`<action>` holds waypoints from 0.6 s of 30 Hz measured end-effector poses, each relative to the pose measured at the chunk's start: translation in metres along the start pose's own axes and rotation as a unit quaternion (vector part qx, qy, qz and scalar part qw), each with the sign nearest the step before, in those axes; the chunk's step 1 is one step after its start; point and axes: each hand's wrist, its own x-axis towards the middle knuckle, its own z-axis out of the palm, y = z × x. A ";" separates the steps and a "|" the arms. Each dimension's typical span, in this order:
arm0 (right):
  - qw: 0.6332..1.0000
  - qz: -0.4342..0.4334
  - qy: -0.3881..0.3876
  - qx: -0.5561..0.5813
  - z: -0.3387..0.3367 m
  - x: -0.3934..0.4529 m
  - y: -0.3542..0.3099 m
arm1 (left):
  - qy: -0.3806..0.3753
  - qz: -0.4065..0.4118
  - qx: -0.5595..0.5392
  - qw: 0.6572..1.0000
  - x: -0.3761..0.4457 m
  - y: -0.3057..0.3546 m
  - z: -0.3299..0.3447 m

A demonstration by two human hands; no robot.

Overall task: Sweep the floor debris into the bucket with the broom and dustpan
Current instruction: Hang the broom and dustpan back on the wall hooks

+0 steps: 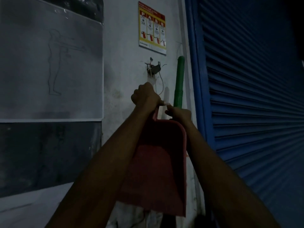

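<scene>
I saw one red plastic dustpan [158, 162], nothing visible inside. My left hand [145, 96] gripped its handle; my right hand [178, 113], fingers curled, touched it just below one green broom handle [179, 83].

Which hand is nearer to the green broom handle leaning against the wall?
Right. The right hand sits just below and left of the green broom handle, close to its lower visible end. The left hand grips the red dustpan handle farther left.
</scene>
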 end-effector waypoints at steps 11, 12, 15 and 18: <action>0.998 0.031 -0.028 0.042 -0.049 -0.040 -0.005 | -0.169 -0.001 -0.319 0.933 -0.004 0.004 -0.038; 0.998 0.032 -0.031 0.041 -0.054 -0.043 -0.004 | -0.185 -0.006 -0.330 0.926 -0.005 0.002 -0.038; 0.998 0.027 -0.050 0.016 -0.059 -0.052 0.004 | -0.202 -0.028 -0.309 0.929 -0.010 -0.013 -0.028; 0.998 0.001 -0.057 -0.008 -0.058 -0.057 0.020 | -0.173 -0.051 -0.270 0.946 -0.009 -0.032 -0.014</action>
